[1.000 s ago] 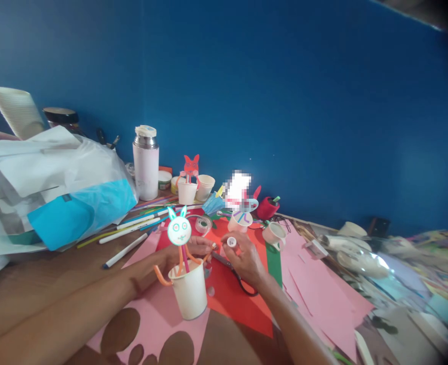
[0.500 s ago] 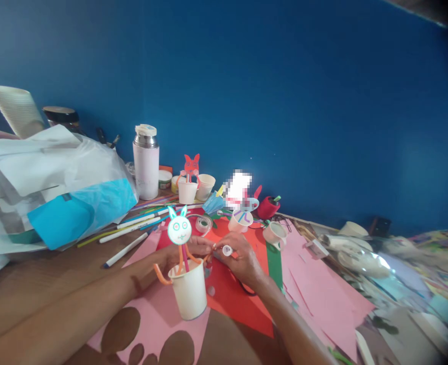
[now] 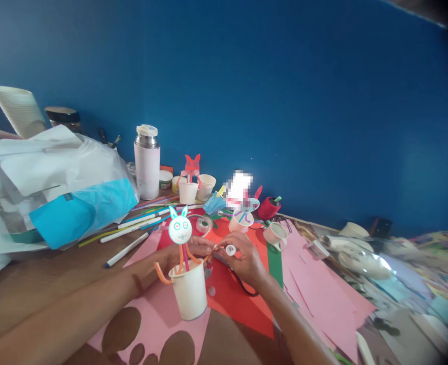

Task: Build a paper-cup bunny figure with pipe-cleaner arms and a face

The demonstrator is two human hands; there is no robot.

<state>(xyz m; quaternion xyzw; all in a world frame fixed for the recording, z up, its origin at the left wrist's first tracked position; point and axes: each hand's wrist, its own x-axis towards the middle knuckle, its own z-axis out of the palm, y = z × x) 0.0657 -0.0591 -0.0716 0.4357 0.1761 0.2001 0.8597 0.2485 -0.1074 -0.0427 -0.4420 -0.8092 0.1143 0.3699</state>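
A white paper cup (image 3: 190, 294) stands on pink paper, with a white bunny face (image 3: 180, 230) on a purple stem above it and orange pipe-cleaner arms (image 3: 162, 274) reaching outward. Behind the cup, my left hand (image 3: 199, 247) pinches the end of the right-side orange arm; the cup and bunny partly hide this hand. My right hand (image 3: 242, 256) is closed beside those fingertips, at the same orange end. A small white round-ended item (image 3: 230, 250) shows between its fingers, and a dark cord hangs below.
Markers (image 3: 127, 249) and a flask (image 3: 146, 167) stand or lie left. A red bunny cup (image 3: 188, 193), tape roll (image 3: 204, 223) and more cups (image 3: 275, 234) are behind. Plastic bags (image 3: 56, 177) fill the left, scraps the right.
My right hand has shifted slightly right, with the white round-ended item. My left hand stays nearly still at the orange arm.
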